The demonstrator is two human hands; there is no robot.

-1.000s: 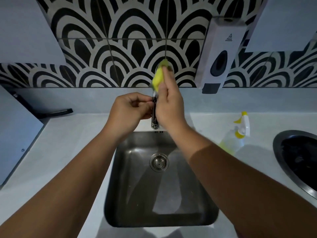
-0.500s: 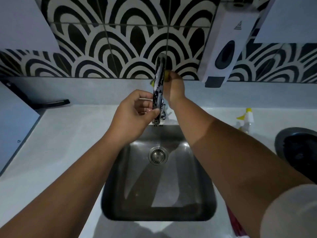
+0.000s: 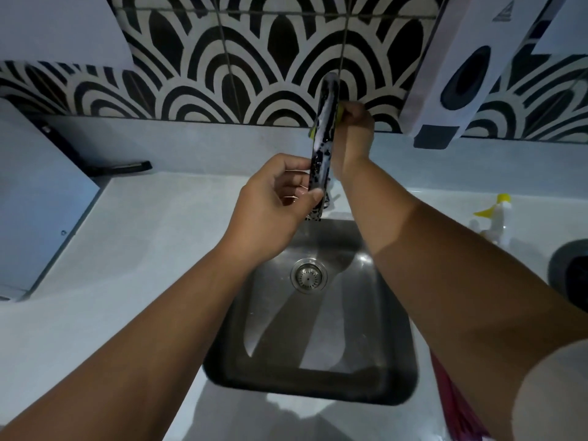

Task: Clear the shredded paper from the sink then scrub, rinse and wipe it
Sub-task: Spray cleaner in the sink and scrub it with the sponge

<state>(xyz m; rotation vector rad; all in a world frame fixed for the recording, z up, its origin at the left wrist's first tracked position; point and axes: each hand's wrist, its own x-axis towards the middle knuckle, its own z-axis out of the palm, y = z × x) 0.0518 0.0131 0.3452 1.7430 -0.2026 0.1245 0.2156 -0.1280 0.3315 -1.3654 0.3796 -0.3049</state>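
The steel sink (image 3: 394,361) lies below my arms, its basin bare with a round drain strainer (image 3: 308,275) near the back. A chrome faucet spout (image 3: 324,144) arches over it, flecked with foam. My left hand (image 3: 270,208) pinches the spout's lower end between thumb and fingers. My right hand (image 3: 354,135) is behind the spout, gripping a yellow sponge (image 3: 340,111) against it; only slivers of the sponge show. No shredded paper is visible in the basin.
A white soap dispenser (image 3: 464,68) hangs on the patterned tile wall at upper right. A spray bottle with a yellow trigger (image 3: 493,218) stands on the counter right of the sink. A dark round basin (image 3: 569,275) sits at the far right. A pink cloth (image 3: 455,409) lies at bottom right.
My right hand with the sponge has moved from the front top of the spout to behind it, lower down. The left hand keeps its hold on the spout. The view has shifted closer.
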